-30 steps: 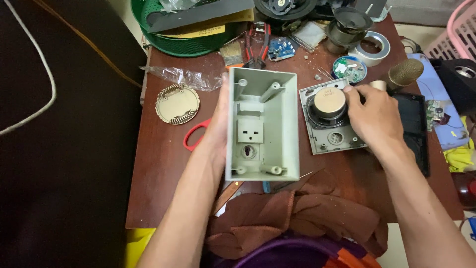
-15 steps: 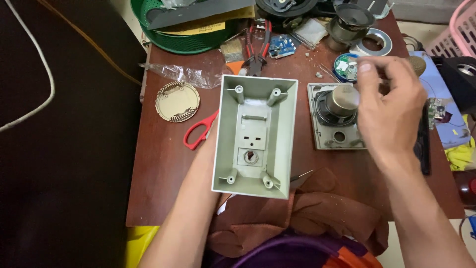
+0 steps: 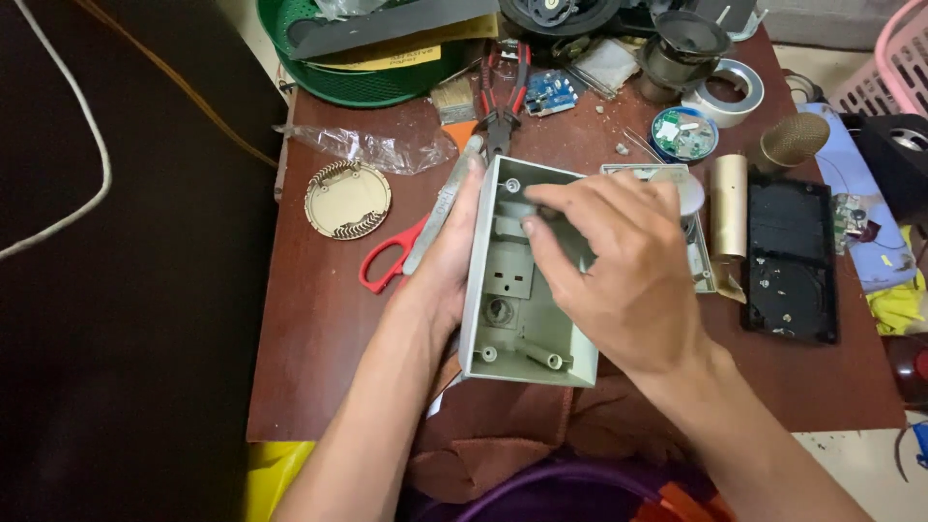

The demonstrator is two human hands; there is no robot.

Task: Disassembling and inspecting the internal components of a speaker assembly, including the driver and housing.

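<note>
The brown surface (image 3: 319, 319) is filling the middle of the frame, its left edge running beside dark floor and its lower edge meeting a brown cloth (image 3: 503, 435). Bare room is lying at lower left and lower right of it; the top is crowding with clutter. A green basket (image 3: 367, 68) is overhanging the upper edge. At centre, the grey plastic housing (image 3: 517, 329) is standing tilted, open side up. The left hand (image 3: 445, 261) is closing its grip around the housing's left wall. The right hand (image 3: 619, 261) is reaching into the upper part of the housing, fingers curled; whether it is pinching anything I cannot tell. A black panel (image 3: 788, 256) is lying at right, a gold grille disc (image 3: 348, 198) and red-handled scissors (image 3: 391, 256) at left.
</note>
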